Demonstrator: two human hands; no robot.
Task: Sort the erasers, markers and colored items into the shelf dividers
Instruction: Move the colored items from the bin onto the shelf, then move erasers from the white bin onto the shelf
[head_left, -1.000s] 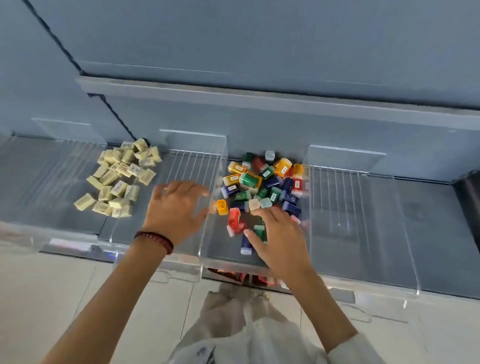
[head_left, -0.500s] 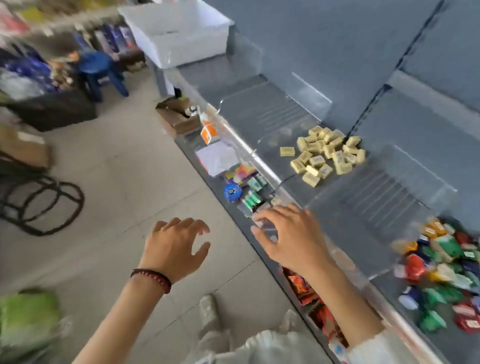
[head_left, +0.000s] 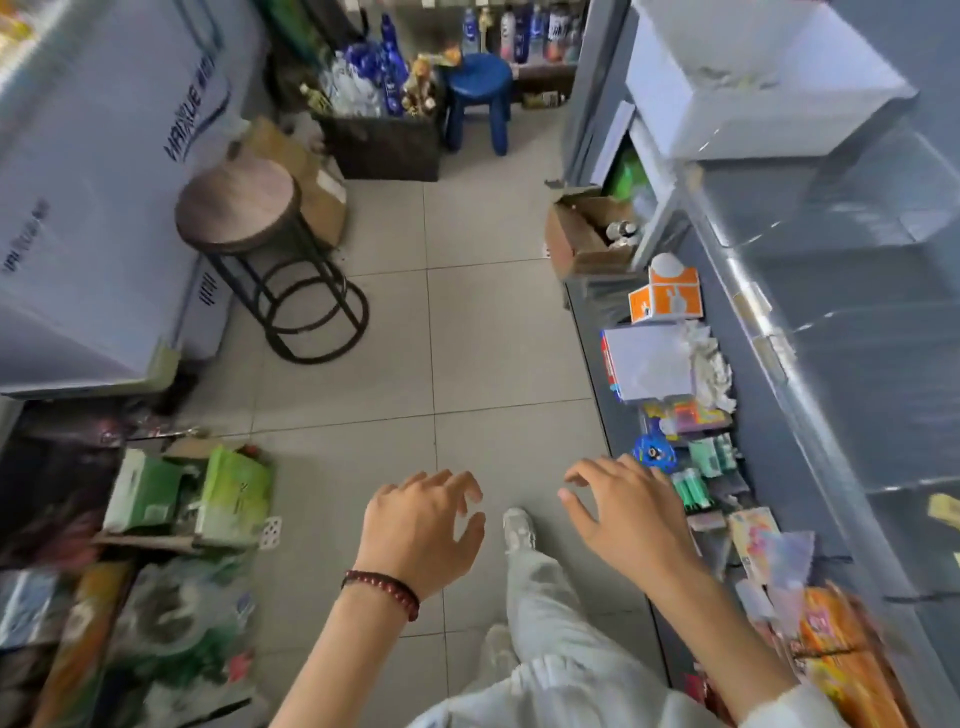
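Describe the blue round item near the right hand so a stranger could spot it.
Take the low grey shelf along the aisle's right side. Just past the right hand lies a blue disc. It alone is round and blue; its neighbours are green tubes.

A small shop: stocked shelf (head_left: 769, 467), bottled goods (head_left: 374, 78), cartons (head_left: 582, 234) on tiled floor (head_left: 467, 338).

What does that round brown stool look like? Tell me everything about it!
The stool has a round brown seat that looks like wood, with a darker rim and nothing on it. Thin black metal legs run down to two black rings, the lower one resting on the grey tiled floor. It stands upright beside a big white box with blue writing, in front of a cardboard box.
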